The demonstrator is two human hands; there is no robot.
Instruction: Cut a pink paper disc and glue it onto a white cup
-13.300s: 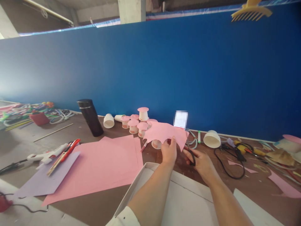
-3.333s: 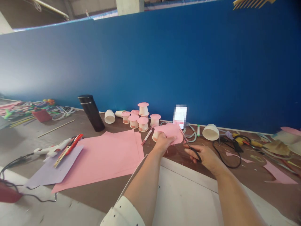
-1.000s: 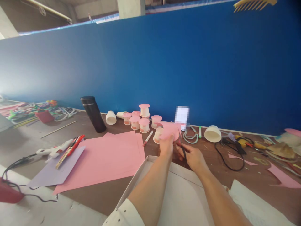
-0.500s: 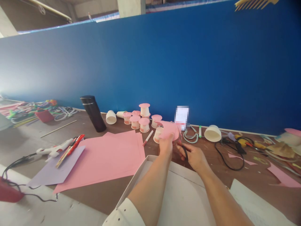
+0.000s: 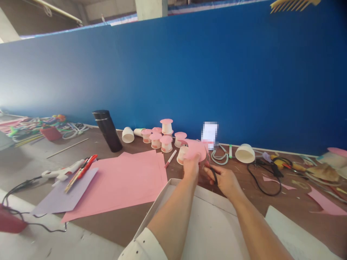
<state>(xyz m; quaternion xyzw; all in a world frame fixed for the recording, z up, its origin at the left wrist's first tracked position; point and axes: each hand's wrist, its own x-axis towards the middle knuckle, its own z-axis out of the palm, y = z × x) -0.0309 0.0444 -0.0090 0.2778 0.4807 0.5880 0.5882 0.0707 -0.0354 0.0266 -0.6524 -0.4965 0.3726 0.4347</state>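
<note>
My left hand (image 5: 192, 166) grips a piece of pink paper (image 5: 194, 148) by its lower edge, thumb on top. In my right hand (image 5: 221, 177) is a pair of scissors (image 5: 213, 174) with dark handles, its blades at the right edge of the paper. Just behind the paper stands a paper cup (image 5: 181, 156), partly covered by it. Several upturned cups with pink paper discs (image 5: 166, 143) on top are grouped to the left, one stacked higher. A pink-tipped marker (image 5: 170, 159) lies beside them.
Pink sheets (image 5: 127, 180), a purple sheet (image 5: 67, 195), a glue gun (image 5: 63, 171) and a red utility knife (image 5: 84, 169) lie left. A black bottle (image 5: 108, 131) stands behind. An open white box (image 5: 208, 227) is under my arms. Cables and a cup (image 5: 245, 154) lie right.
The scissors have shifted very slightly at the paper's right edge, and their blades look a little different in angle. Everything else stays in place.
</note>
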